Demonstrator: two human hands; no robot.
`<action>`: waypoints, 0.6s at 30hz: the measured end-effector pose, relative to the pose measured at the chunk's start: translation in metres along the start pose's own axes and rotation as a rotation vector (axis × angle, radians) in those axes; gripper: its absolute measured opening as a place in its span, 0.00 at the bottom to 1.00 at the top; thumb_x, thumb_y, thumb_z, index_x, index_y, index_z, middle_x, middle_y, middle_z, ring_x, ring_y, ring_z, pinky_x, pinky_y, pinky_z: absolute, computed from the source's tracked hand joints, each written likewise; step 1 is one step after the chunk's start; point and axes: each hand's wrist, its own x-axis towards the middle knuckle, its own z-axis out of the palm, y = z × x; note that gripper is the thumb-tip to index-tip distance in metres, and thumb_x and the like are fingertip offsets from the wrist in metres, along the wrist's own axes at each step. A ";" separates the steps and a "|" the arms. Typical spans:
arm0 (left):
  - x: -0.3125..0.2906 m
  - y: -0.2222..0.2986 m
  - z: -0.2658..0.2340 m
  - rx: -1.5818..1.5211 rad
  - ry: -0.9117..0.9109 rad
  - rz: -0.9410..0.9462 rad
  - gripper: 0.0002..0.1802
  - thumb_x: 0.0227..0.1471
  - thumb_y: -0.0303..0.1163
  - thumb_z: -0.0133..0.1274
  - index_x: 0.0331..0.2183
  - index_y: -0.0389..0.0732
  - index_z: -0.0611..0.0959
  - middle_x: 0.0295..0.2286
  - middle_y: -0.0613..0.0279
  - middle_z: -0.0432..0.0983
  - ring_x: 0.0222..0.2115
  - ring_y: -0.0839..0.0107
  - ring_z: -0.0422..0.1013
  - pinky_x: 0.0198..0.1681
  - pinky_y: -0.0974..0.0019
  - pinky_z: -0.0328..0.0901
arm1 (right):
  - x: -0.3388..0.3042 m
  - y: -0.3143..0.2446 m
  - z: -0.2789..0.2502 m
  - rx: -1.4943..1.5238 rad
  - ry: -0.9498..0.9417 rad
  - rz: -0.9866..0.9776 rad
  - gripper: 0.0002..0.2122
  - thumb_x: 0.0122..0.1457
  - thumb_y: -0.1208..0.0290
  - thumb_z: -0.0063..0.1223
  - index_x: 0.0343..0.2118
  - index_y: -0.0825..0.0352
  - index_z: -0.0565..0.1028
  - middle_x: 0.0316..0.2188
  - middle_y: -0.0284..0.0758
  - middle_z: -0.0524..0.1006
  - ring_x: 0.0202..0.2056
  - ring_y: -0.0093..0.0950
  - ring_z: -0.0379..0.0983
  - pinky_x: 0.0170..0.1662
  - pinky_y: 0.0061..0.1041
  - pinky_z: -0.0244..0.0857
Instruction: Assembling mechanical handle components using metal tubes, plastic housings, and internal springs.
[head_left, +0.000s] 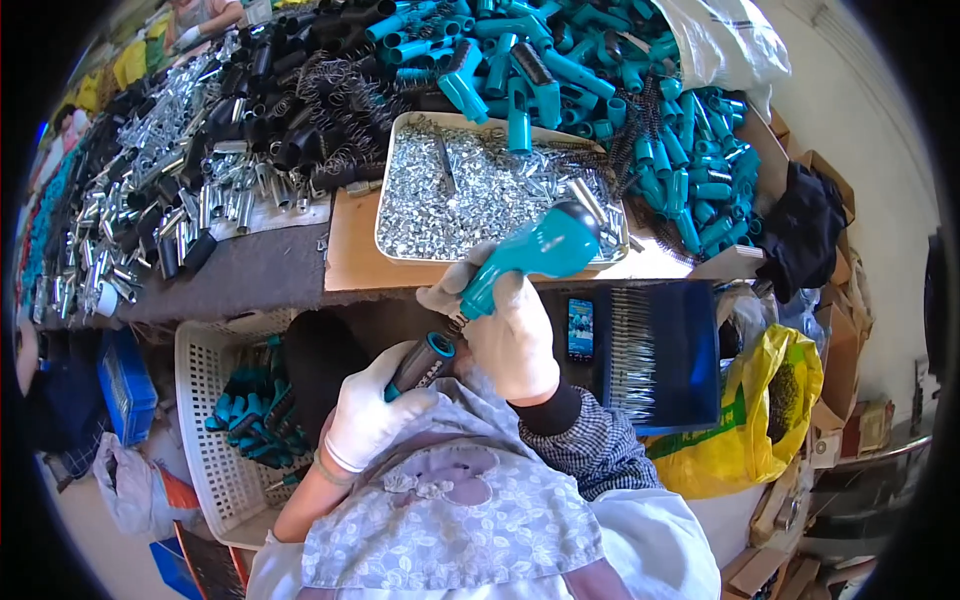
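Observation:
My left hand (365, 412), in a white glove, is wrapped round a black and teal handle grip (422, 364) in front of my apron. Above it my gloved right hand (512, 340) grips a teal plastic tool housing (545, 247) with a rounded dark end, tilted up to the right. A dark coil spring (457, 325) shows in the short gap between the housing and the grip. Beyond my hands stands a white-rimmed tray (383, 215) of small shiny metal pieces. The housing's far end overlaps the tray's near right side in view.
Teal plastic shells (690, 160) are heaped behind and right of the tray. Metal tubes (210, 200) and black sleeves lie left. A white basket (195, 420) holds teal-and-black parts. At right are a phone (580, 330), metal rods (632, 350) and a yellow bag (730, 440). Another person works far left.

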 end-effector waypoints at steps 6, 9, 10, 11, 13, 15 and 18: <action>-0.007 -0.003 -0.003 -0.045 -0.017 -0.084 0.37 0.47 0.46 0.68 0.53 0.35 0.77 0.35 0.45 0.81 0.36 0.57 0.81 0.41 0.61 0.72 | -0.012 0.016 0.010 -0.148 -0.085 0.167 0.25 0.63 0.50 0.58 0.53 0.64 0.67 0.44 0.37 0.78 0.53 0.39 0.74 0.59 0.46 0.65; -0.015 -0.003 -0.011 -0.135 0.038 -0.042 0.38 0.46 0.46 0.68 0.53 0.34 0.77 0.35 0.51 0.82 0.36 0.68 0.79 0.43 0.64 0.71 | -0.011 -0.015 0.002 -0.281 -0.319 0.293 0.31 0.62 0.59 0.61 0.63 0.67 0.62 0.53 0.46 0.76 0.58 0.43 0.71 0.63 0.43 0.62; -0.017 -0.003 -0.017 -0.138 0.018 -0.046 0.37 0.46 0.45 0.68 0.53 0.34 0.77 0.35 0.53 0.82 0.36 0.71 0.78 0.44 0.64 0.71 | -0.009 -0.031 0.000 -0.420 -0.328 0.314 0.32 0.61 0.63 0.63 0.64 0.69 0.63 0.58 0.50 0.72 0.60 0.42 0.69 0.64 0.40 0.61; -0.022 -0.007 -0.025 -0.118 0.019 -0.005 0.37 0.43 0.42 0.69 0.53 0.34 0.78 0.36 0.54 0.82 0.36 0.70 0.77 0.44 0.64 0.71 | 0.005 -0.064 -0.002 -0.939 -0.631 0.304 0.25 0.66 0.66 0.54 0.63 0.73 0.66 0.62 0.45 0.70 0.62 0.34 0.67 0.66 0.36 0.57; -0.021 -0.002 -0.036 -0.048 -0.035 0.051 0.36 0.41 0.38 0.70 0.52 0.35 0.79 0.37 0.53 0.81 0.36 0.69 0.78 0.44 0.65 0.71 | 0.006 -0.077 -0.003 -0.480 -0.331 0.505 0.25 0.70 0.59 0.50 0.61 0.75 0.68 0.53 0.46 0.76 0.54 0.33 0.74 0.59 0.33 0.67; -0.021 0.008 -0.047 0.046 -0.096 0.005 0.36 0.40 0.37 0.71 0.52 0.37 0.79 0.38 0.51 0.81 0.37 0.62 0.80 0.44 0.64 0.72 | 0.009 -0.089 0.001 -0.390 -0.324 0.697 0.36 0.65 0.47 0.53 0.64 0.75 0.62 0.51 0.46 0.77 0.46 0.32 0.79 0.51 0.33 0.73; -0.027 0.004 -0.057 0.251 -0.063 0.134 0.35 0.41 0.42 0.71 0.50 0.39 0.80 0.42 0.48 0.81 0.39 0.52 0.79 0.42 0.59 0.74 | 0.014 -0.089 0.021 -0.594 -0.441 0.871 0.43 0.55 0.44 0.64 0.65 0.72 0.63 0.47 0.42 0.78 0.38 0.27 0.79 0.43 0.28 0.75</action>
